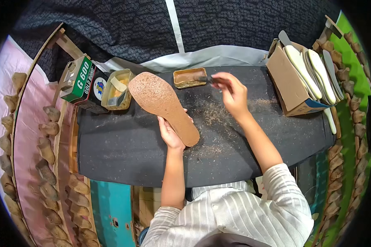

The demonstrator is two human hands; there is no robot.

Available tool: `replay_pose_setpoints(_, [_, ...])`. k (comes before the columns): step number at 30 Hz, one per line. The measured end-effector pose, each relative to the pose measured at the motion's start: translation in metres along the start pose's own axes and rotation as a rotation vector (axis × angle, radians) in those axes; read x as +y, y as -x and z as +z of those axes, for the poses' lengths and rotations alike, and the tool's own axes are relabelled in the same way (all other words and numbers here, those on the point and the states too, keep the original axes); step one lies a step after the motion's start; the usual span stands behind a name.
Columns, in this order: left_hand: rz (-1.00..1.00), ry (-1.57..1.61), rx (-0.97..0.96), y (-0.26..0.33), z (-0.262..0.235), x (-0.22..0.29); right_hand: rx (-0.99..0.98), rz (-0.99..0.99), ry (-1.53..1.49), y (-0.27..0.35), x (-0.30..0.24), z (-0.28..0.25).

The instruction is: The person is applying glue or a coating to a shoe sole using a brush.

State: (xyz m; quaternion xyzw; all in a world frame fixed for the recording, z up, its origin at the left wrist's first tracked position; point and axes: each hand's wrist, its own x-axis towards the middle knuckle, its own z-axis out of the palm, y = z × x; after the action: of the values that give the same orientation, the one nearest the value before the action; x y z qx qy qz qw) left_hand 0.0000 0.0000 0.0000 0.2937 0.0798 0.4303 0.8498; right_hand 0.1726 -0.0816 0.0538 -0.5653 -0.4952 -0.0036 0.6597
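My left hand (171,136) is closed around the narrow part of a brown shoe sole (156,94). The sole is tilted, its wide end pointing to the far left, and its upward face looks wet and glossy. Above the table to the right, my right hand (234,96) pinches a small dark tool (206,79), perhaps a brush; it is blurred and its kind is unclear. The tool's tip lies over the right end of a shallow rectangular tray (189,84) with a brownish coating inside.
Brown shavings (214,111) are scattered over the dark table cloth (111,144). At the far left stand a green and black metal can (84,80) and a plastic tub (125,103) holding tools. A cardboard box (286,82) of pale insoles (317,74) is far right. Racks of shoe lasts (45,150) flank both sides.
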Motion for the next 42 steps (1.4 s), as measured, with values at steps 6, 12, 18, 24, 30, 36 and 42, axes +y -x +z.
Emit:
replay_pose_setpoints(6, [0.011,0.015,0.002,0.001,-0.004,0.004,-0.077,-0.052,0.293,-0.023,0.048,0.026])
replay_pose_setpoints(12, [0.008,0.031,0.042,0.0,-0.003,0.004,-0.06,-0.093,0.307,-0.018,0.061,0.03])
replay_pose_setpoints(18, [0.007,-0.001,0.036,-0.001,-0.004,0.001,0.017,-0.181,0.233,-0.012,0.025,0.02])
replay_pose_setpoints(24, [0.002,0.048,0.046,0.0,-0.005,0.002,-0.149,-0.387,-0.045,0.023,-0.05,0.014])
replay_pose_setpoints(30, [-0.041,-0.019,0.113,0.005,0.001,0.001,-0.321,-0.575,0.004,0.051,-0.061,0.021])
replay_pose_setpoints(36, [0.046,-0.025,0.068,0.002,-0.004,0.007,-0.403,-0.454,-0.075,0.075,-0.065,0.003])
replay_pose_setpoints(42, [-0.021,0.038,0.031,0.006,0.003,0.006,-0.276,-0.426,-0.074,0.073,-0.066,0.002])
